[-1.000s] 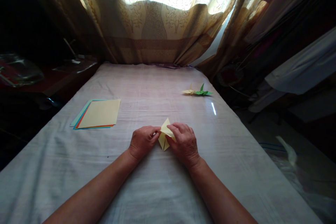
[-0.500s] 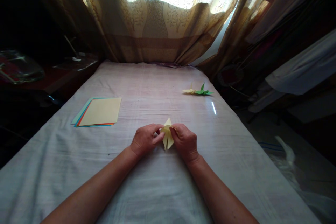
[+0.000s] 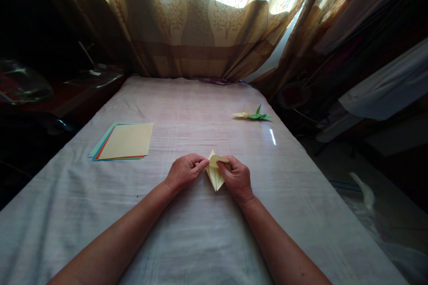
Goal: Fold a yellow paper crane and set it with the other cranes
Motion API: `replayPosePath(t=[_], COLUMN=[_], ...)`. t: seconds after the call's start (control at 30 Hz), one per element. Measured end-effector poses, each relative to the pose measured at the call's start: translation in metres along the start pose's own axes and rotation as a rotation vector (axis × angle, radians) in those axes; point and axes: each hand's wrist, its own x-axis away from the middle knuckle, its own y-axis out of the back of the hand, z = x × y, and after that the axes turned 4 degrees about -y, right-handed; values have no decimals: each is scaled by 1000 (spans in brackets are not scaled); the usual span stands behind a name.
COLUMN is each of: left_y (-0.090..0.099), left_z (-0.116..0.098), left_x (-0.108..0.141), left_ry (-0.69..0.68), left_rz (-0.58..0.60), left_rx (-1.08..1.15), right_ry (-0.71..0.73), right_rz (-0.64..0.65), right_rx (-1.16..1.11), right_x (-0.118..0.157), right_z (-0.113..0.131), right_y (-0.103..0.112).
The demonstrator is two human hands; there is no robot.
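Note:
A pale yellow sheet of origami paper (image 3: 216, 179), folded into a narrow diamond shape, is between my two hands just above the cloth. My left hand (image 3: 187, 170) pinches its left edge between thumb and forefinger. On the other side my right hand (image 3: 236, 178) is closed on a top flap, which bends over toward the right. The lower part of the diamond shows a split down its middle. Fingertips hide part of both side edges.
At left lies a stack of square coloured paper (image 3: 129, 141), cream on top. Two folded paper cranes, one cream (image 3: 241, 116) and one green (image 3: 261, 116), sit at the far right of the cloth-covered surface (image 3: 187, 240). A curtain (image 3: 197, 31) hangs behind.
The top flap of the folded paper has swung over to the right with my right hand's fingers. My left thumb has moved up to the paper's left edge.

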Motion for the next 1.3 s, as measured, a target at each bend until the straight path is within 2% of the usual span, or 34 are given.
replayPosePath(t=[0.27, 0.43, 0.8, 1.03, 1.2, 1.3], left_y=[-1, -3, -9, -11, -9, -5], left_z=[-2, -3, -1, -1, -1, 2], left_x=[-2, -1, 0, -2, -2, -3], left_ry=[70, 46, 12, 22, 9, -38], left_rz=[-7, -4, -48, -66, -70, -9], left_rx=[-47, -29, 36, 16, -29, -7], right_ry=[-148, -212, -255, -271, -222, -210], right_rz=[114, 123, 194, 295, 198, 140], right_rx=[-133, -165, -292, -443, -351, -328], right_x=[-1, -3, -5, -5, -4, -3], right_z=[0, 0, -2, 1, 4, 4], right_y=[1, 1, 0, 3, 0, -3])
